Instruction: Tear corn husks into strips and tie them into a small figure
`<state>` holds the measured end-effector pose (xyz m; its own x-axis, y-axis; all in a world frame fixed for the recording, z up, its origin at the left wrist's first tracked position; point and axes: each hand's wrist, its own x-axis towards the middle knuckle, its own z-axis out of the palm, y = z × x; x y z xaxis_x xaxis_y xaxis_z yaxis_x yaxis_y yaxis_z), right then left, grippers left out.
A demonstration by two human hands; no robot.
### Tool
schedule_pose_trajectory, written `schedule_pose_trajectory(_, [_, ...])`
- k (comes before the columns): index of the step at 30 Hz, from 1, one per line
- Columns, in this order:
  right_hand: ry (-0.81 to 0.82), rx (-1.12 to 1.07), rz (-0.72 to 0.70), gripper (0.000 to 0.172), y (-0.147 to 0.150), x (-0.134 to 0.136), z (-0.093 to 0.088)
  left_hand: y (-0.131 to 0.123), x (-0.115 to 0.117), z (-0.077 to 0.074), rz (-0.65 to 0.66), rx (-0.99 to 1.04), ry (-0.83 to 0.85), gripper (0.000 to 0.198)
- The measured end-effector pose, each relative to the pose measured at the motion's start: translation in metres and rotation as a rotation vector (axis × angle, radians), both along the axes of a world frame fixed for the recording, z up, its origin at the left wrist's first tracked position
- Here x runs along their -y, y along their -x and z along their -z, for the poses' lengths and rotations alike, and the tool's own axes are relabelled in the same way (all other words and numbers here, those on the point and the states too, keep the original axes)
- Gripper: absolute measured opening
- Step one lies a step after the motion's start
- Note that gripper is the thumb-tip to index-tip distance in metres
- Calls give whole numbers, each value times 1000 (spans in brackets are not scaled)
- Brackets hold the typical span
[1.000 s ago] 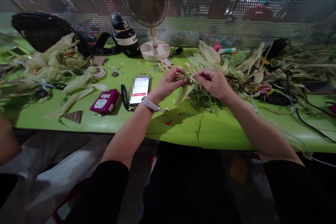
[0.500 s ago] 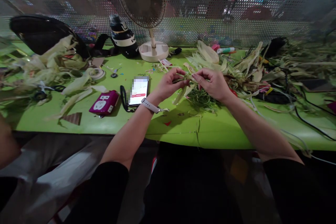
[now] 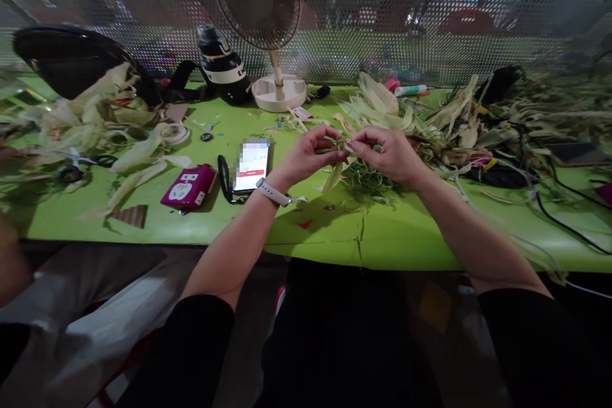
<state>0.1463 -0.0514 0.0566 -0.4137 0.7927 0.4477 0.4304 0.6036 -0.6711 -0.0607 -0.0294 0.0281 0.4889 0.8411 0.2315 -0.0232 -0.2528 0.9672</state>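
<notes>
My left hand [image 3: 313, 154] and my right hand [image 3: 382, 152] meet above the green table [image 3: 315, 248], both with fingers pinched. Between them is a pale green corn husk strip [image 3: 333, 178], its lower end hanging below my left fingers. My right fingertips grip the upper part of the same piece, close to the left ones; the exact hold is partly hidden by the fingers. Beneath and behind my hands lies a heap of thin green grass-like strands [image 3: 370, 183]. More corn husks [image 3: 377, 99] are piled just beyond.
A phone [image 3: 252, 166] and a purple case [image 3: 189, 188] lie left of my forearm. Behind stand a fan [image 3: 277, 92] and a black bottle [image 3: 227, 73]. Scissors [image 3: 79, 162], tape [image 3: 174, 134] and husks lie left; black cables [image 3: 568, 217] run right. A neighbour's arm [image 3: 12, 261] shows at left.
My fingertips have drawn closer together on the husk strip, and its hanging end has shifted slightly right and steeper. The things on the table lie as before.
</notes>
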Motion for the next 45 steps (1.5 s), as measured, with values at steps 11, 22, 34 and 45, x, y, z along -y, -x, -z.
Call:
schedule_pose_trajectory(11, [-53, 40, 91, 20, -4, 1, -3, 3, 5, -5, 17, 27, 45, 31])
schedule_pose_trajectory(22, [-346, 263, 129, 17, -2, -1, 6, 4, 7, -9, 29, -12, 59, 29])
schedule_pose_trajectory(34, [-64, -11, 2, 22, -4, 0, -1, 5, 3, -5, 29, 20, 67, 34])
schedule_pose_trajectory(45, [-133, 72, 2, 28, -3, 3, 1, 0, 11, -11, 64, -17, 69, 40])
